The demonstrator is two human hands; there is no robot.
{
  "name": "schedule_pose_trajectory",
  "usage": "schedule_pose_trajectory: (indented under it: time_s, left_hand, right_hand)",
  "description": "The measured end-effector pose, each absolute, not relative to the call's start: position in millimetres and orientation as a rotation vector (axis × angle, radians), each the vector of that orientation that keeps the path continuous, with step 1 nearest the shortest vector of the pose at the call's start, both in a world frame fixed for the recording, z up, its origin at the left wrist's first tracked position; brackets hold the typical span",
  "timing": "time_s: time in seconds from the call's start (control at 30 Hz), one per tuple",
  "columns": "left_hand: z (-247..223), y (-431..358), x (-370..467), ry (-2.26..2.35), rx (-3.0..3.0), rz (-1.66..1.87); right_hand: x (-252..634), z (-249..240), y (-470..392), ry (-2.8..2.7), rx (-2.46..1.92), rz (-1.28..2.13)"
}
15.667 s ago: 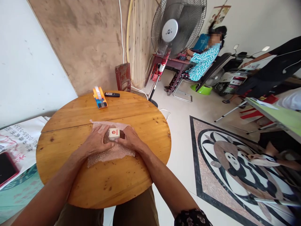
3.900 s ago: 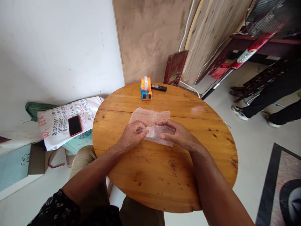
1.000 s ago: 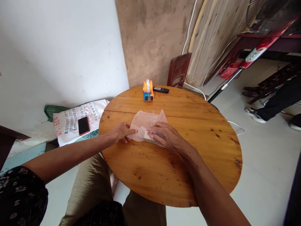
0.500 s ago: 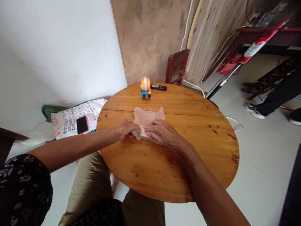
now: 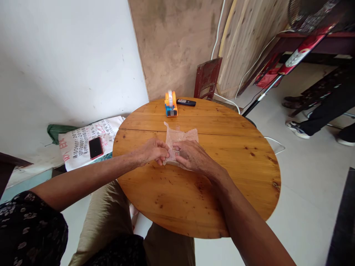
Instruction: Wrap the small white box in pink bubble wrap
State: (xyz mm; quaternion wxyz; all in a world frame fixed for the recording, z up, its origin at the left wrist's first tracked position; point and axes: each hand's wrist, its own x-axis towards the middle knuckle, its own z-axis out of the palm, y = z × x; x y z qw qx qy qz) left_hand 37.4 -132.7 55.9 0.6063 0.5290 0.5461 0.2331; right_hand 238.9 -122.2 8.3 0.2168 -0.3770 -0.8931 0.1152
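Note:
A small packet in translucent bubble wrap (image 5: 181, 136) lies near the middle of the round wooden table (image 5: 244, 170). Its far edges stick up, crumpled and loose. In the previous frame a pale, box-like thing showed inside; the wrap now covers it. My left hand (image 5: 155, 151) is closed, thumb and fingers pinching the wrap's near-left edge. Across the packet's right side rests my right hand (image 5: 192, 155), fingers stretched over the wrap and thumb apart. It hides that side of the packet.
Beyond the packet stand an orange and blue tape dispenser (image 5: 171, 103) and a black remote control (image 5: 186, 102). A phone (image 5: 95, 147) lies on a printed white sack (image 5: 80, 138) to the left. A red chair (image 5: 207, 78) is behind the table; a person's legs (image 5: 324, 114) show at right.
My left hand has drawn the left flap of wrap over the pale thing, moving slightly right. The far-left corner of the wrap now sticks up. My right hand has barely moved.

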Motion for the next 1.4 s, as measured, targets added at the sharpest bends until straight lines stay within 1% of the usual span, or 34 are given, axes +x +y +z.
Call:
schedule_pose_trajectory:
  time_s: [0.13,0.3,0.57,0.73,0.83,1.0,1.17,1.27,1.4]
  left_hand:
    - [42.7,-135.1,36.1,1.285,1.683,0.519]
    - [20.0,-140.7,35.1,1.307,2.232,0.756]
    - [-10.1,-140.9,35.5,0.995,2.576,1.236]
    - [-21.1,-141.8,42.2,0.898,2.53,1.434]
    - [-23.7,-142.3,44.3,0.912,2.48,1.435]
    - [-24.6,-140.2,44.2,0.94,2.477,1.428]
    - [-23.6,-139.4,42.6,0.994,2.521,1.432]
    - [-21.5,-139.9,41.7,1.039,2.57,1.377]
    - [-19.6,-139.3,40.6,1.038,2.605,1.325]
  right_hand:
    - [239.6,10.1,-122.1,-2.452,-1.044,0.333]
    - [239.4,17.3,-124.4,-2.438,-1.05,0.387]
    - [242.8,19.2,-122.6,-2.362,-1.072,0.528]
    - [252.6,22.2,-121.9,-2.307,-1.053,0.635]
    - [262.8,27.9,-120.8,-2.159,-1.107,0.692]
    - [273.9,41.9,-118.2,-1.891,-1.397,0.674]
    - [283.9,53.5,-135.0,-1.968,-1.691,0.742]
    - [291.1,48.5,-156.1,-1.988,-1.887,0.791]
    - [288.1,30.0,-174.6,-1.838,-1.963,0.813]
